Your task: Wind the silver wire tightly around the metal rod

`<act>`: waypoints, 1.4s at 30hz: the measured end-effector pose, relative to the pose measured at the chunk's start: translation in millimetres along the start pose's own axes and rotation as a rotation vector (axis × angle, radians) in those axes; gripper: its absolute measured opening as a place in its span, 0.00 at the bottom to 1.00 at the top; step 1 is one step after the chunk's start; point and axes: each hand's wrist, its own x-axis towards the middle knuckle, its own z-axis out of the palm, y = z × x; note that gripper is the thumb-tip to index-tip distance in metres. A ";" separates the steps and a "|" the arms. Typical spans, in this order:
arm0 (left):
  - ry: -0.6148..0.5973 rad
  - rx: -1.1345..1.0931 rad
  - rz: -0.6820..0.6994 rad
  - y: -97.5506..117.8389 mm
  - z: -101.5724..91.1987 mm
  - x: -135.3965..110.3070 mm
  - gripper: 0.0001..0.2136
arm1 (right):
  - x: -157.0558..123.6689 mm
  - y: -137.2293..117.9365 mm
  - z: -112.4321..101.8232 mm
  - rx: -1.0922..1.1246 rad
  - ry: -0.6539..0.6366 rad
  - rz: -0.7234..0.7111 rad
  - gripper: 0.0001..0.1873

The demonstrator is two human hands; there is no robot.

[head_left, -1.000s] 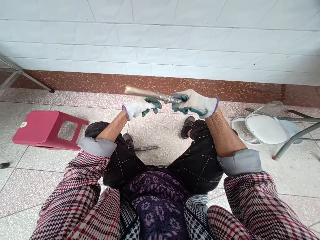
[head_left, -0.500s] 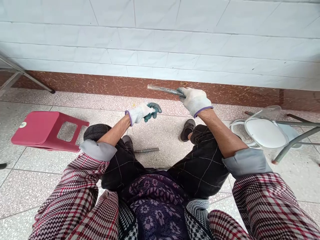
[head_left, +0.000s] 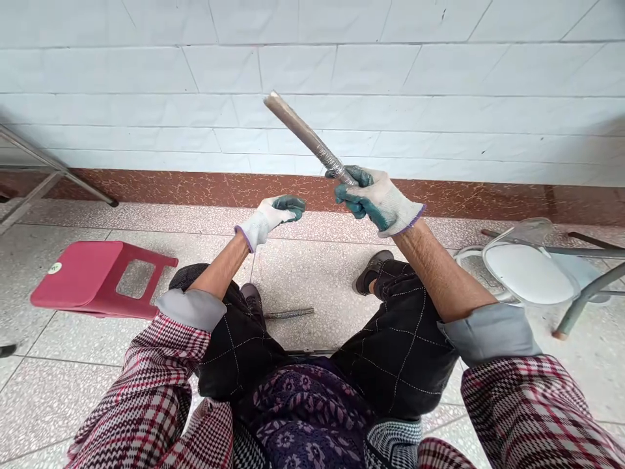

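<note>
My right hand [head_left: 374, 198], in a white knit glove with a green coated palm, is closed round the lower end of a metal tube [head_left: 297, 127]. The tube is grey and smooth at its upper end, with thin wire wound round it near my fingers. It tilts up to the left in front of the wall. Lower and to the left is my left hand [head_left: 273, 218], in a matching glove, holding nothing, its fingers loosely bent and the thumb apart. On the floor between my feet lies a shorter wire-wrapped rod [head_left: 290, 313], near my left shoe [head_left: 252, 301].
A red plastic stool [head_left: 81, 273] lies to the left. On the right are a small white-seated chair [head_left: 530, 273] and metal legs [head_left: 593, 296]. A metal frame leg [head_left: 88, 185] rests at the far left. A tiled wall [head_left: 312, 71] rises ahead.
My right hand has turned and raised the metal tube, which now points steeply up to the left instead of nearly level. My left hand has shifted slightly left. The view has tilted up slightly.
</note>
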 end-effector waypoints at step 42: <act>0.063 0.465 -0.121 -3.6 14.7 -35.4 0.07 | 14.3 46.0 -39.7 -1.243 0.046 0.293 0.19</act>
